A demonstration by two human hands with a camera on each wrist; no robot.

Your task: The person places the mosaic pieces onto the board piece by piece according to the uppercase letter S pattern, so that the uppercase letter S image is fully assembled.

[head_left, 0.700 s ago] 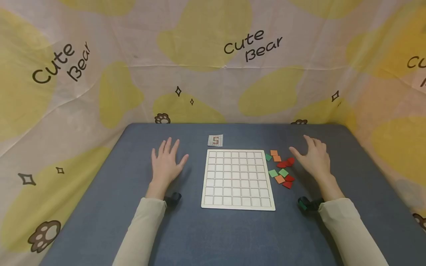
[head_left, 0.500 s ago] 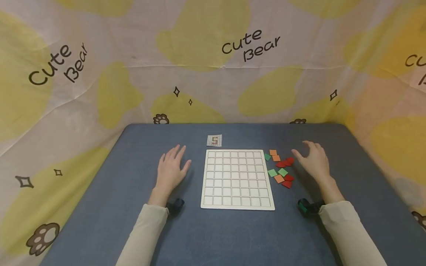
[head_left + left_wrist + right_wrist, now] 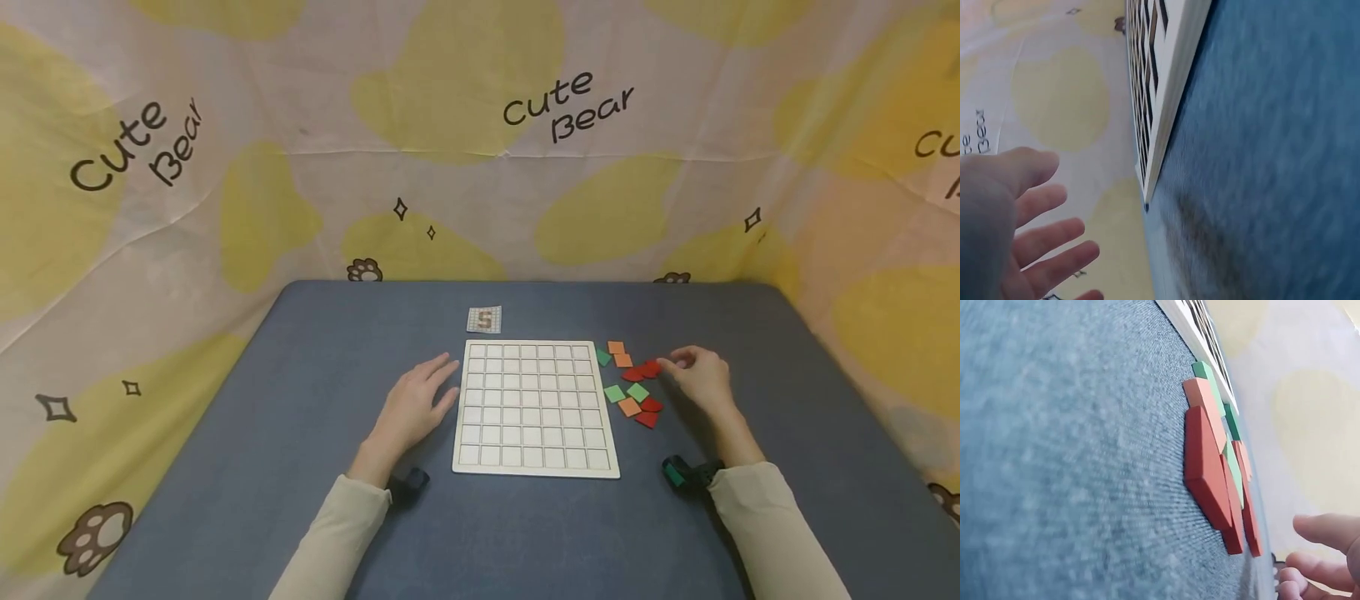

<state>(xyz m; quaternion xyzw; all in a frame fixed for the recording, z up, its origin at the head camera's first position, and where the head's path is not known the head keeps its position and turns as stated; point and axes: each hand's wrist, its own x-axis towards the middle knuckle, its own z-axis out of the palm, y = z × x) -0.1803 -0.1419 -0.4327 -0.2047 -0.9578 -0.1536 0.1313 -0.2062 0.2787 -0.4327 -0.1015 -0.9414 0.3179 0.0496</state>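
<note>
My left hand [image 3: 414,408] hovers just left of the white gridded board [image 3: 460,433], its fingertips close to the board's left edge. In the left wrist view the fingers [image 3: 1054,240] are spread and hold nothing. My right hand [image 3: 701,379] reaches in from the right, thumb tip right at a red tile [image 3: 651,367] at the pile's far right. The right wrist view shows its thumb [image 3: 1322,530] extended and its fingers bent, with no tile between them. Nearby lie an orange tile [image 3: 629,407], a light green tile [image 3: 638,392] and a dark green tile [image 3: 603,357].
A small card [image 3: 484,319] with an S-like figure on a grid lies behind the board. The blue-grey table [image 3: 525,542] ends at a printed cloth wall [image 3: 450,100]. Several more red and orange tiles lie along the board's right side.
My left hand has moved right and toward the board. My right hand has come down and left to the red tile, its fingers more bent than before. The tiles look unmoved.
</note>
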